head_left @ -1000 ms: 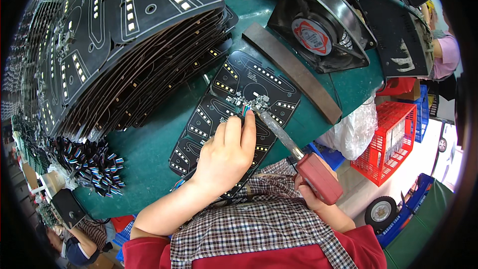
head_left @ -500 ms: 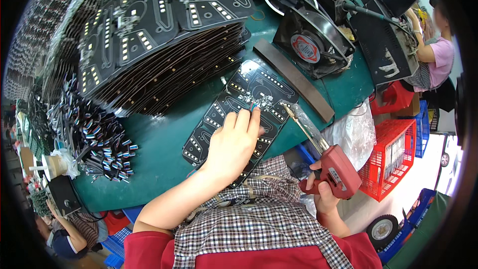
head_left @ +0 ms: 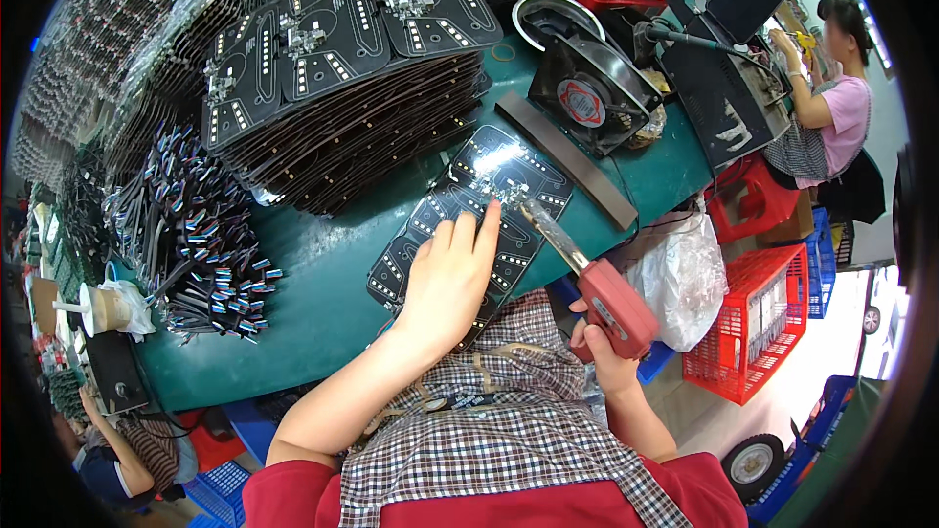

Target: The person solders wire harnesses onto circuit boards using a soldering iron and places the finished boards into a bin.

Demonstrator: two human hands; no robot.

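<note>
Two hands are at work at the centre of the frame. The left hand is laid flat, fingers together, on the black circuit board, which lies on the green table just below the middle. The right hand is clamped round the grip of the red soldering gun, whose tip is set on the cluster of wires near the board's centre. The board is best kept pinned so it cannot slide, the fingertips held clear of the hot tip, and the tip kept steady on one joint. A tall stack of boards fills the upper left.
</note>
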